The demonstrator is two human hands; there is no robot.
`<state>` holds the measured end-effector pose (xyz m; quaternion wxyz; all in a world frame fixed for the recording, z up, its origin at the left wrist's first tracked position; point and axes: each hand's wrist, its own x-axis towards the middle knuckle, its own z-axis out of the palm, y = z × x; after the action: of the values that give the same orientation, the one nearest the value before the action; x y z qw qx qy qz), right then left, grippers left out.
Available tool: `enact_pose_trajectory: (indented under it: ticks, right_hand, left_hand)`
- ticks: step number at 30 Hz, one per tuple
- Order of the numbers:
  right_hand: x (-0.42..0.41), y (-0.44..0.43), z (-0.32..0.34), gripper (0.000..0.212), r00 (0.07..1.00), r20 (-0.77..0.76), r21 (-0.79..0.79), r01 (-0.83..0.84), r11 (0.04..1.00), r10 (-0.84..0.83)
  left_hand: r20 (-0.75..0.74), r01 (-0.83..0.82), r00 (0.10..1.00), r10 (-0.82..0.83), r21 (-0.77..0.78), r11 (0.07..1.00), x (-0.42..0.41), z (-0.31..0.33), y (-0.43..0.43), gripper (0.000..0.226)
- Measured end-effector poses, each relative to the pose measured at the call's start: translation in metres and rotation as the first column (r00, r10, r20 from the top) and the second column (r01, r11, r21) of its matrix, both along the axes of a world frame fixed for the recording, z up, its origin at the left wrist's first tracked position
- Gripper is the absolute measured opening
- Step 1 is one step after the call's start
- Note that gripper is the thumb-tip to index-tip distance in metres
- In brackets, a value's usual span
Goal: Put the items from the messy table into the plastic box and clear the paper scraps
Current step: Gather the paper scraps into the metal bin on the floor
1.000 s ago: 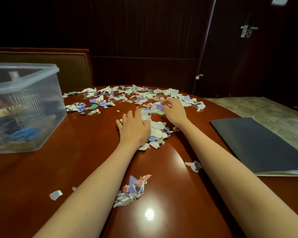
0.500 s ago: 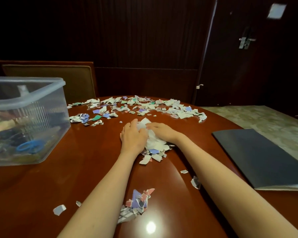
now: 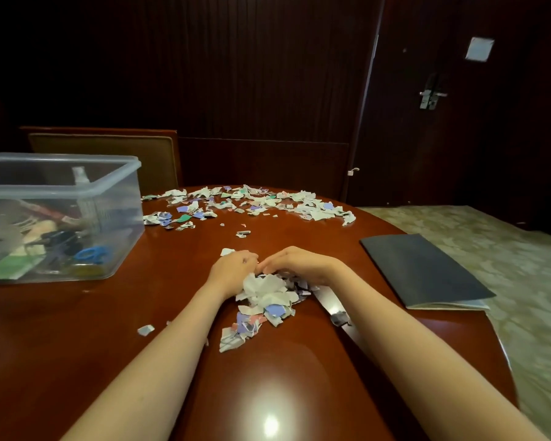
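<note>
- While both my hands sit at the far side of the pile (image 3: 268, 300) of scraps, their fingertips almost meet in the middle.
- Left hand (image 3: 233, 270): knuckles up, fingers curled down onto the pile's far left edge. I cannot tell if it grips any paper.
- Right hand (image 3: 299, 264): fingers only gently bent and laid over the pile's far right edge, pressing on it, not closed round anything.
- The pile lies between my forearms on the table (image 3: 172, 297), mostly white bits with purple and pink ones, trailing out on the side nearer me.
- Far scraps (image 3: 252, 202): a wide loose band across the far edge of the table, well apart from the pile. It is white, purple and green.
- Stray bits: one (image 3: 145, 330) left of my left forearm, one (image 3: 243, 233) between the pile and the far band, one (image 3: 339, 318) touching my right forearm.
- Box (image 3: 77, 189): clear plastic, no lid on it, on the table's left side, well apart from the pile.
- Inside the box are blue scissors (image 3: 93, 253) near the front wall, a spray bottle (image 3: 81, 186) standing upright and a green sheet; the rest is too blurred to name.
- Folder (image 3: 420, 272): dark, flat and closed, on the right of the table.
- Chair (image 3: 109, 154) behind the box, against the far side of the table.
- Door (image 3: 458, 138) at back right, with a metal handle (image 3: 430, 95).
</note>
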<state>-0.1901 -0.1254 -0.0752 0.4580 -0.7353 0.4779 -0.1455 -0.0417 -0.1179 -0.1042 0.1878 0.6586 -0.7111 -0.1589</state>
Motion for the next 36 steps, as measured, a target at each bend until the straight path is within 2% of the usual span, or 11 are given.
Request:
enact_pose_trajectory:
  ticks: [6, 8, 10, 14, 16, 19, 21, 23, 28, 32, 36]
  right_hand:
    - [-0.012, 0.035, 0.009, 0.029, 0.950, 0.180, -0.233, 0.291, 0.928, -0.253]
    - [-0.019, 0.042, 0.003, 0.031, 0.940, 0.092, -0.339, 0.339, 0.878, -0.327]
    - [-0.027, 0.044, -0.009, 0.036, 0.920, -0.086, -0.414, 0.316, 0.854, -0.383]
    - [-0.032, 0.049, -0.035, 0.053, 0.839, -0.274, -0.367, 0.360, 0.858, -0.469]
    - [-0.029, 0.049, -0.040, 0.054, 0.804, -0.304, -0.370, 0.395, 0.841, -0.511]
    - [-0.015, 0.046, -0.041, 0.052, 0.797, -0.360, -0.426, 0.322, 0.845, -0.485]
    - [-0.001, 0.046, -0.037, 0.052, 0.832, -0.320, -0.432, 0.297, 0.852, -0.452]
    - [0.014, 0.050, -0.032, 0.053, 0.891, -0.262, -0.414, 0.245, 0.877, -0.372]
    - [0.036, 0.071, -0.029, 0.058, 0.968, -0.194, -0.397, 0.072, 0.915, -0.160]
    - [0.043, 0.079, -0.032, 0.048, 0.979, -0.158, -0.508, 0.034, 0.861, -0.132]
    - [0.047, 0.079, -0.034, 0.037, 0.980, -0.025, -0.562, 0.148, 0.814, -0.195]
  left_hand:
    - [0.186, 0.137, 0.971, -0.151, 0.088, 0.987, 0.014, -0.006, 0.034, 0.054]
    - [0.202, 0.136, 0.967, -0.158, 0.115, 0.984, 0.016, -0.001, 0.043, 0.048]
    - [0.213, 0.120, 0.968, -0.135, 0.080, 0.990, 0.019, 0.007, 0.055, 0.044]
    - [0.213, 0.029, 0.977, -0.027, -0.003, 1.000, 0.041, 0.017, 0.070, 0.045]
    - [0.183, -0.091, 0.980, 0.075, 0.078, 0.993, 0.061, 0.017, 0.073, 0.054]
    - [0.079, -0.189, 0.982, 0.172, 0.356, 0.915, 0.084, 0.015, 0.088, 0.080]
    - [0.049, -0.149, 0.989, 0.141, 0.424, 0.893, 0.088, 0.015, 0.104, 0.091]
    - [0.050, -0.109, 0.994, 0.098, 0.404, 0.908, 0.083, 0.015, 0.117, 0.096]
    - [0.200, 0.003, 0.977, -0.073, 0.329, 0.944, 0.060, 0.005, 0.118, 0.120]
    - [0.096, 0.067, 0.991, -0.096, 0.273, 0.960, 0.050, 0.002, 0.101, 0.132]
    - [-0.001, 0.126, 0.992, -0.128, 0.162, 0.979, 0.044, 0.000, 0.085, 0.135]
